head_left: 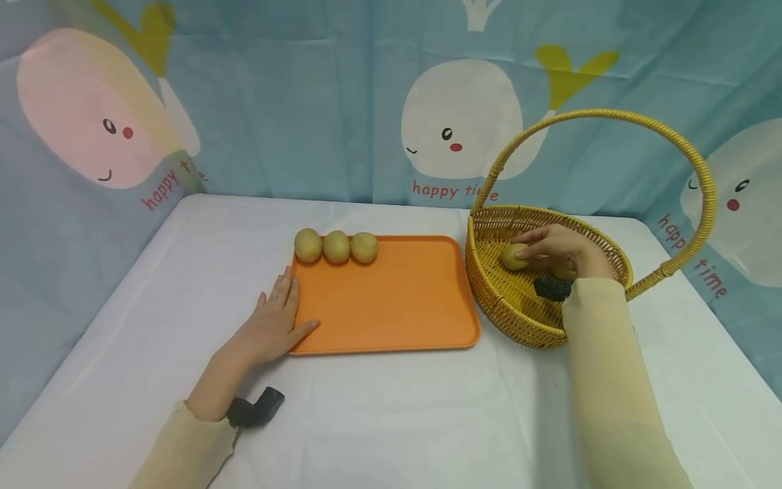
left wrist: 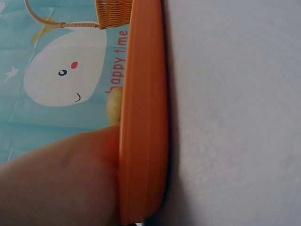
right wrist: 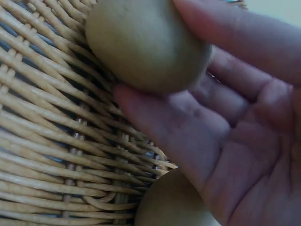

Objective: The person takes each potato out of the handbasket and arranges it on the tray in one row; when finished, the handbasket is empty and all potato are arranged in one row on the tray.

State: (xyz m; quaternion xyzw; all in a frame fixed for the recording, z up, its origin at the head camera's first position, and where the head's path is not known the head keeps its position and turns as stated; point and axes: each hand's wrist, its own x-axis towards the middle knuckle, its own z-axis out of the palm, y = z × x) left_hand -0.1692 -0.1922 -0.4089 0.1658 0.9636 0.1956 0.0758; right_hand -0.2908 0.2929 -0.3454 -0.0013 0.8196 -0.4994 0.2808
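My right hand (head_left: 559,246) reaches down inside a yellow wicker basket (head_left: 519,319) and pinches a potato (right wrist: 146,44) between thumb and fingers. Another potato (right wrist: 171,200) lies under the palm in the right wrist view, partly hidden by the hand. On the left, my left hand (head_left: 271,324) rests along the left edge of an orange tray (head_left: 391,299), fingers extended and thumb over the rim. Along the tray's far left edge sit three potatoes in a row: a left one (head_left: 308,245), a middle one (head_left: 337,247) and a right one (head_left: 364,248).
The basket's tall arched handle (head_left: 611,114) rises above the right forearm. Tray and basket stand side by side on a white-covered table (head_left: 391,421). A blue printed curtain (head_left: 318,102) hangs behind and at the sides.
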